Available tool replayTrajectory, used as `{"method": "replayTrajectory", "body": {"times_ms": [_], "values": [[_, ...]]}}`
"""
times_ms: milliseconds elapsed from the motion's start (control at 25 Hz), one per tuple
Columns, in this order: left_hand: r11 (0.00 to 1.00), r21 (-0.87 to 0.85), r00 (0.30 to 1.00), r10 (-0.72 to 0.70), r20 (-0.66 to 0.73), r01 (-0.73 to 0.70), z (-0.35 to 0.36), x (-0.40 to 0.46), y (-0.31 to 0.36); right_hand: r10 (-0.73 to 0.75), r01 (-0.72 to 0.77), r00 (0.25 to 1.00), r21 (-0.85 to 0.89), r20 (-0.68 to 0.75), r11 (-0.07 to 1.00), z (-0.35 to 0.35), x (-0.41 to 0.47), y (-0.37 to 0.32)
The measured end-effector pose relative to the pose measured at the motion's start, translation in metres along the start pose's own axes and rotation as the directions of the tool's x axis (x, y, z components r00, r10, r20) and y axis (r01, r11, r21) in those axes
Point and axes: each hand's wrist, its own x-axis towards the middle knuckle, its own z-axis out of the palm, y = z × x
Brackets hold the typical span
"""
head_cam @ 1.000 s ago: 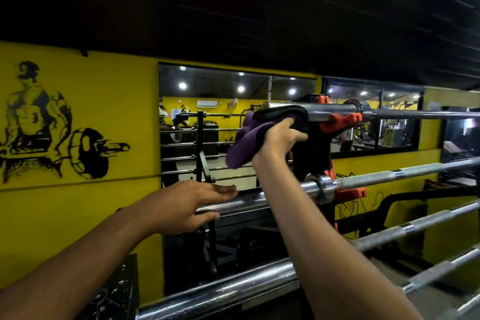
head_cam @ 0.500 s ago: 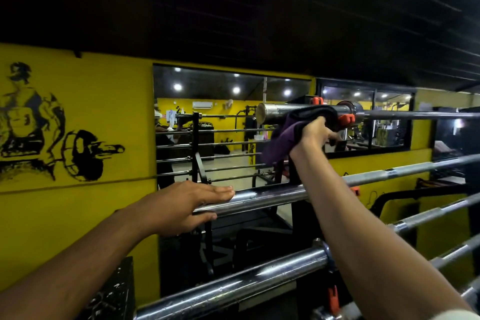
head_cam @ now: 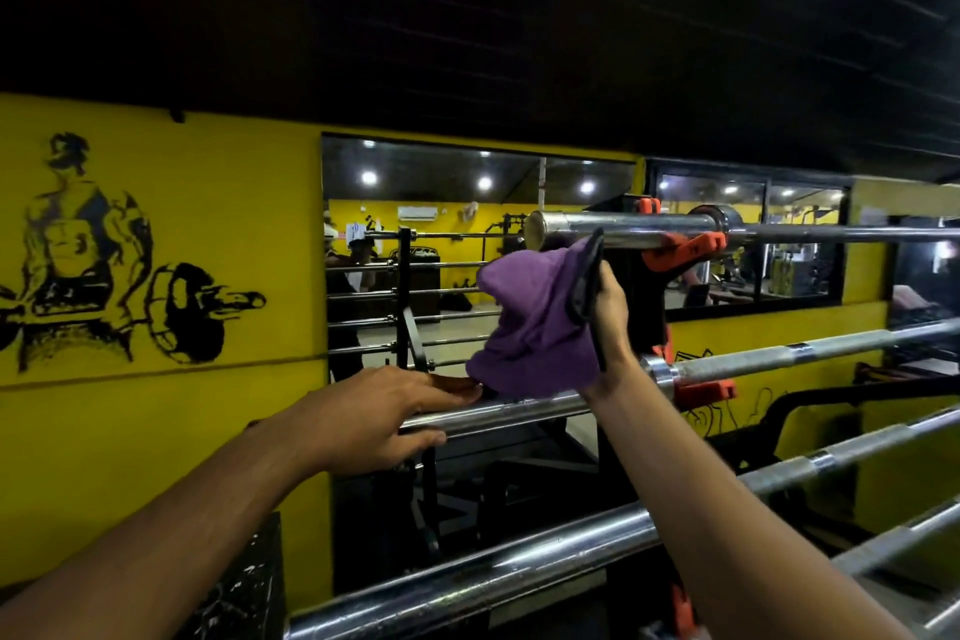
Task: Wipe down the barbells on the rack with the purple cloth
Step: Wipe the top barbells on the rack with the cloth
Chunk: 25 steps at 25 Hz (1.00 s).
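**Purple cloth held between the top two bars**

Seen from the head camera, the person's right hand (head_cam: 605, 322) is raised in front of the rack, its fingers (head_cam: 597, 296) curled round a bunched purple cloth with a black edge (head_cam: 535, 327). The cloth hangs just below the topmost chrome steel barbell (head_cam: 623, 224), near that bar's blunt left end, and its lower fold drops down to the second chrome barbell (head_cam: 498, 413), where it appears to touch the metal.

The left hand (head_cam: 374, 418) grips this second bar near its left end, fingers laid over the top and thumb tucked underneath; its fingertips lie just beside the cloth's lower edge.

Orange plastic hooks (head_cam: 685, 250) on the black upright rack post (head_cam: 631, 301) cradle the top bar. Two more chrome barbells run lower down, the nearest one (head_cam: 493, 572) crossing beneath both forearms. Behind stands a yellow wall with a black painted weightlifter mural (head_cam: 104, 255) and a wide wall mirror (head_cam: 467, 224).
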Motion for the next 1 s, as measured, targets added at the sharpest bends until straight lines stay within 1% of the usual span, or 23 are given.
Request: {"method": "replayTrajectory", "body": {"times_ms": [80, 160, 280, 320, 360, 400, 440, 520, 600, 640, 680, 720, 760, 800, 840, 880, 960, 1000], "values": [[1.000, -0.016, 1.000, -0.023, 0.013, 0.023, 0.000, 0.000, 0.000, -0.052, 0.050, 0.999, -0.102, -0.009, 0.994, -0.013, -0.015, -0.017], [0.993, -0.100, 0.998, -0.059, 0.005, 0.059, -0.004, 0.000, 0.003, -0.099, 0.101, 0.995, -0.226, 0.023, 0.969, -0.017, -0.031, -0.036], [0.951, -0.277, 0.983, -0.163, -0.083, 0.135, -0.009, 0.005, 0.028, -0.190, 0.176, 0.982, -0.485, 0.022, 0.856, -0.022, -0.042, -0.056], [0.908, -0.393, 0.971, -0.206, -0.122, 0.143, -0.010, 0.008, 0.045, -0.216, 0.193, 0.976, -0.554, 0.025, 0.810, -0.020, -0.046, -0.060], [0.841, -0.528, 0.957, -0.237, -0.167, 0.116, -0.009, 0.013, 0.065, -0.239, 0.226, 0.969, -0.609, 0.061, 0.760, -0.020, -0.048, -0.063], [0.758, -0.649, 0.942, -0.263, -0.210, 0.067, -0.007, 0.019, 0.087, -0.242, 0.267, 0.961, -0.655, 0.131, 0.707, -0.020, -0.051, -0.065], [0.680, -0.733, 0.921, -0.293, -0.258, 0.011, -0.002, 0.027, 0.104, -0.223, 0.306, 0.952, -0.695, 0.210, 0.651, -0.020, -0.054, -0.067], [0.575, -0.815, 0.856, -0.384, -0.346, -0.071, 0.010, 0.044, 0.129, -0.153, 0.332, 0.941, -0.735, 0.302, 0.591, -0.017, -0.059, -0.073], [0.492, -0.858, 0.768, -0.488, -0.414, -0.150, 0.025, 0.059, 0.137, -0.069, 0.312, 0.942, -0.780, 0.328, 0.542, -0.015, -0.061, -0.083], [0.468, -0.865, 0.723, -0.534, -0.438, -0.179, 0.032, 0.064, 0.137, -0.024, 0.307, 0.939, -0.802, 0.344, 0.511, -0.013, -0.062, -0.091], [0.439, -0.873, 0.686, -0.570, -0.452, -0.210, 0.034, 0.067, 0.136, 0.013, 0.304, 0.933, -0.811, 0.359, 0.500, -0.013, -0.064, -0.099], [0.386, -0.891, 0.663, -0.605, -0.441, -0.240, 0.032, 0.068, 0.135, 0.045, 0.297, 0.928, -0.805, 0.371, 0.513, -0.016, -0.063, -0.106], [0.299, -0.913, 0.657, -0.634, -0.408, -0.279, 0.028, 0.069, 0.131, 0.075, 0.279, 0.923, -0.790, 0.378, 0.546, -0.021, -0.063, -0.112], [0.218, -0.926, 0.669, -0.642, -0.374, -0.308, 0.022, 0.069, 0.125, 0.107, 0.249, 0.919, -0.770, 0.379, 0.587, -0.027, -0.064, -0.118], [0.164, -0.928, 0.688, -0.631, -0.359, -0.333, 0.014, 0.070, 0.120, 0.147, 0.210, 0.915, -0.755, 0.375, 0.621, -0.033, -0.065, -0.122], [0.130, -0.926, 0.708, -0.609, -0.357, -0.355, 0.006, 0.069, 0.116, 0.189, 0.175, 0.909, -0.751, 0.373, 0.637, -0.039, -0.066, -0.124], [0.089, -0.933, 0.748, -0.575, -0.333, -0.347, -0.007, 0.073, 0.111, 0.232, 0.141, 0.906, -0.767, 0.355, 0.626, -0.049, -0.068, -0.127], [0.103, -0.939, 0.765, -0.553, -0.329, -0.329, -0.011, 0.075, 0.109, 0.235, 0.142, 0.905, -0.774, 0.354, 0.617, -0.052, -0.067, -0.130]]}}
